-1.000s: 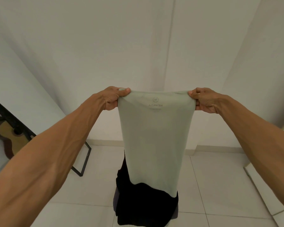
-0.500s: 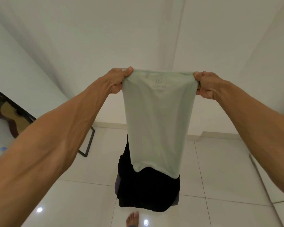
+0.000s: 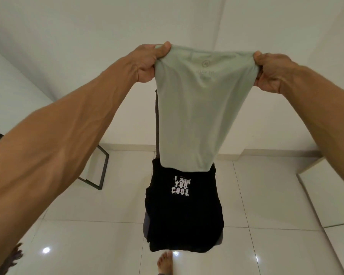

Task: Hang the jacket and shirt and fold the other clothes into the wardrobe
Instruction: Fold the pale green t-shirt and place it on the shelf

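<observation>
This looks like a room in a home. It has plain white walls (image 3: 87, 46) and a shiny white tile floor (image 3: 276, 205), and a bare foot (image 3: 165, 263) stands on it. A top (image 3: 195, 116) is held up over a pile (image 3: 183, 219) of dark clothes, and a black frame (image 3: 103, 167) stands by the left wall.

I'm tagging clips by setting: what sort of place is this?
Most likely a room in a home: glossy white floor tiles, plain white walls, a bare foot, and dark clothes piled behind the pale green garment being held up.
</observation>
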